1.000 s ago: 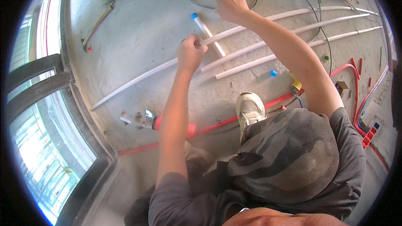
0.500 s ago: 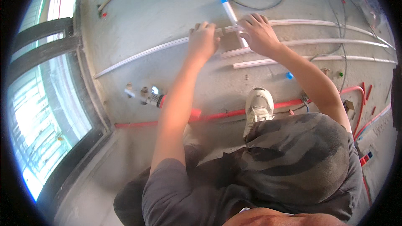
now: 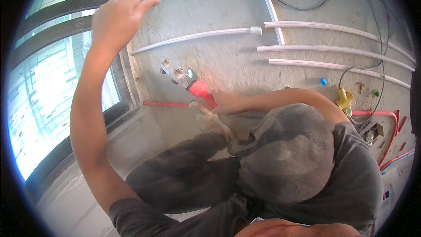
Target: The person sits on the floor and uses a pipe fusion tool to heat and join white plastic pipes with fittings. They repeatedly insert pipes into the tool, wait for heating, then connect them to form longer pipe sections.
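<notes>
My right hand [image 3: 226, 102] is closed round the red handle of a pipe welding iron [image 3: 200, 89], low by my shoe. The iron's metal heating plate, with brass-coloured sockets, points up and left. My left hand [image 3: 117, 21] is raised at the far left, in front of the window frame. It is smeared by motion; one digit sticks out to the right, and I see nothing held in it. Between the hands and farther off lies a white pipe [image 3: 193, 38] with a white fitting [image 3: 256, 30] on its right end.
Several white pipes [image 3: 324, 50] lie to the right, with a blue-capped pipe [image 3: 272, 15] crossing under one. A yellow tool [image 3: 345, 98] with a cable, a blue cap [image 3: 323, 81] and red pipe [image 3: 372, 113] are at the right. The window frame [image 3: 66, 8] borders the left.
Both hands have left the white pipe ends. My left hand has swung up and left; my right hand has come down onto the welding iron's handle. The view has shifted.
</notes>
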Demonstrator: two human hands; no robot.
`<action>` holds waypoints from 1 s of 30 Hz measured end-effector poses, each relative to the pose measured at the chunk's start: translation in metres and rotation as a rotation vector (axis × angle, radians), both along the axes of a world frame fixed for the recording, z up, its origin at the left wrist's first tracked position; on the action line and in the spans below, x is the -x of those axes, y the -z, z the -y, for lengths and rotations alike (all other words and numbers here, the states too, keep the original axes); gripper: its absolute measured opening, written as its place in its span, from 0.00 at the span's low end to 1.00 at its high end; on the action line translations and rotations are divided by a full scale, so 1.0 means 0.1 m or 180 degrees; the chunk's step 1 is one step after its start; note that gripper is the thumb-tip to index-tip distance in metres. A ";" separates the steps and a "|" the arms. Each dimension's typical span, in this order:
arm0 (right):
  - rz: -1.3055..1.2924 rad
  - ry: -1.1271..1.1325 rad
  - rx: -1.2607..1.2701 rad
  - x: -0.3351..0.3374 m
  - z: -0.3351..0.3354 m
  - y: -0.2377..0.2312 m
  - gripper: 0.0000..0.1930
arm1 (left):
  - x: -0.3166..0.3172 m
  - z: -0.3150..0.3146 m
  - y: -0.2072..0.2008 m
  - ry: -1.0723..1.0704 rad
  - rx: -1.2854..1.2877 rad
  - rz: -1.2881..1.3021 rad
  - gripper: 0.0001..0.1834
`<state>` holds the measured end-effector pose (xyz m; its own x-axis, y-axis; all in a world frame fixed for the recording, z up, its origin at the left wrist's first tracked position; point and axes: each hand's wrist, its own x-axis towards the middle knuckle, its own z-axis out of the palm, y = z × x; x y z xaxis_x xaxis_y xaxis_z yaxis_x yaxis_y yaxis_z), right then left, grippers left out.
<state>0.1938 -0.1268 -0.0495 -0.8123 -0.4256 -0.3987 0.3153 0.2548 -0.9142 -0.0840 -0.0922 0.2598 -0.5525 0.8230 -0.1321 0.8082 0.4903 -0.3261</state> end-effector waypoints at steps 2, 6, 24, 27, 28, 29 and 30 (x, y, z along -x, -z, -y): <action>0.0120 0.0148 0.0267 0.01 0.15 0.10 0.33 | -0.08 0.04 -0.29 -0.0090 -0.0001 -0.0004 0.28; 0.0882 -0.0032 0.0813 0.34 0.17 0.05 0.25 | -0.06 0.08 -0.63 0.0075 0.0399 -0.0455 0.21; 0.1036 0.2377 0.0918 -0.25 -2.09 -1.16 0.09 | 0.43 0.29 1.17 0.0224 -0.1989 0.1385 0.10; 0.0755 0.2684 0.1176 -0.46 -2.22 -1.23 0.05 | 0.13 0.11 2.17 0.0599 -0.0813 0.1947 0.15; 0.1060 0.2858 0.0989 -0.55 -2.29 -1.37 0.06 | -0.15 -0.04 2.38 0.0574 -0.1095 0.2332 0.19; 0.1324 0.3025 0.0802 -0.59 -2.37 -1.58 0.06 | -0.29 -0.13 2.59 0.0854 -0.1037 0.2261 0.22; 0.1306 0.3369 0.0481 -0.71 -2.35 -1.66 0.06 | -0.49 -0.30 2.75 0.1091 -0.1148 0.2130 0.24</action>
<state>0.2647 0.1086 0.1168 -0.6122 0.3280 -0.7195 0.5879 -0.4198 -0.6915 -0.0355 -0.0623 -0.0150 -0.1622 0.9860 -0.0397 0.8989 0.1643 0.4061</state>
